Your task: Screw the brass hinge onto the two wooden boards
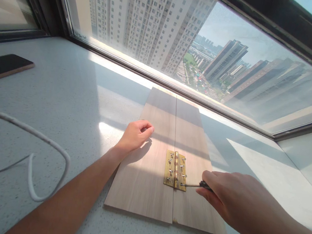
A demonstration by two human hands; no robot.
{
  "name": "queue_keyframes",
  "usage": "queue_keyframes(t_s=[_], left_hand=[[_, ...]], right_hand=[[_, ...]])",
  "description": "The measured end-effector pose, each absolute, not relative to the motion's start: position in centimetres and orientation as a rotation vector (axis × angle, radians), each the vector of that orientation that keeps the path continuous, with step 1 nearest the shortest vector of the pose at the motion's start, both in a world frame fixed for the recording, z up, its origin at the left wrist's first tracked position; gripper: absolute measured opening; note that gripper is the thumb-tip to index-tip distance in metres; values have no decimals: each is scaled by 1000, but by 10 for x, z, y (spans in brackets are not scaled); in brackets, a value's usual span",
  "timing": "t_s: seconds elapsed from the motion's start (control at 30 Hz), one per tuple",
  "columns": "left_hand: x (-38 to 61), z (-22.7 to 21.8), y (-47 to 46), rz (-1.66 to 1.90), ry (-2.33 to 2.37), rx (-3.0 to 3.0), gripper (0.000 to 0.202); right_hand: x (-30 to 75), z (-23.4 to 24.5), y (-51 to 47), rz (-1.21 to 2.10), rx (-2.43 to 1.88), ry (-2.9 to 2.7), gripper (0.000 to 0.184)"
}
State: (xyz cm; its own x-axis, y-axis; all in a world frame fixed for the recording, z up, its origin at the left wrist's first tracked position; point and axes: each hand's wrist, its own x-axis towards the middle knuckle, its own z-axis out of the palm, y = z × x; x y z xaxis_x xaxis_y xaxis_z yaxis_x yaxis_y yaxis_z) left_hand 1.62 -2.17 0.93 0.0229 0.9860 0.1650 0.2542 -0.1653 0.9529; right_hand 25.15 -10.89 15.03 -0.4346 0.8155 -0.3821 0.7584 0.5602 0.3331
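Observation:
Two pale wooden boards, the left one (147, 191) and the right one (193, 207), lie side by side on a speckled white sill. A brass hinge (175, 170) spans their seam, with several small screws standing upright or tilted in its holes. My right hand (229, 193) is closed round the dark handle of a screwdriver (192, 185). The screwdriver's tip is at a screw in the hinge's lower right corner. Over the left board is my left hand (138, 134), its fingers curled in and thumb near the forefinger. I see nothing in it, though the palm side is hidden.
A phone (5, 66) lies at the far left of the speckled sill (68, 114). In front of it, a white cable (43, 143) loops beside my left forearm. A dark window frame (176, 87) runs behind the boards, with tall buildings outside. Sunlight patches cross the surface.

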Motion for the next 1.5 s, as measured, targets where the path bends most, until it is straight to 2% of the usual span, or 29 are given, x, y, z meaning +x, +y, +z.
queue_keyframes(t_s=[0.13,0.23,0.37,0.57,0.73,0.87,0.97,1.13,1.3,1.5], left_hand=[[16,9,-21,1204,1311,1524,20],[17,8,-21,1210,1310,1523,20],[17,8,-21,1211,1301,1526,21],[16,9,-21,1210,1309,1527,21],[16,8,-21,1201,1303,1524,22],[16,8,-21,1202,1299,1525,21],[16,8,-21,1202,1296,1525,21],[16,8,-21,1203,1296,1520,22],[16,9,-21,1199,1298,1511,21],[16,8,-21,1202,1292,1503,21]], right_hand=[[253,144,-111,244,1276,2247,33],[259,144,-115,222,1268,2323,15],[258,149,-115,100,1238,2280,11],[248,150,-114,26,1254,2136,20],[249,145,-114,105,1350,2117,27],[252,147,-112,129,1308,2218,14],[258,147,-109,109,1203,2344,12],[259,148,-104,75,1137,2366,17],[242,149,-110,-35,1248,2170,16],[232,144,-110,14,1401,2055,23]])
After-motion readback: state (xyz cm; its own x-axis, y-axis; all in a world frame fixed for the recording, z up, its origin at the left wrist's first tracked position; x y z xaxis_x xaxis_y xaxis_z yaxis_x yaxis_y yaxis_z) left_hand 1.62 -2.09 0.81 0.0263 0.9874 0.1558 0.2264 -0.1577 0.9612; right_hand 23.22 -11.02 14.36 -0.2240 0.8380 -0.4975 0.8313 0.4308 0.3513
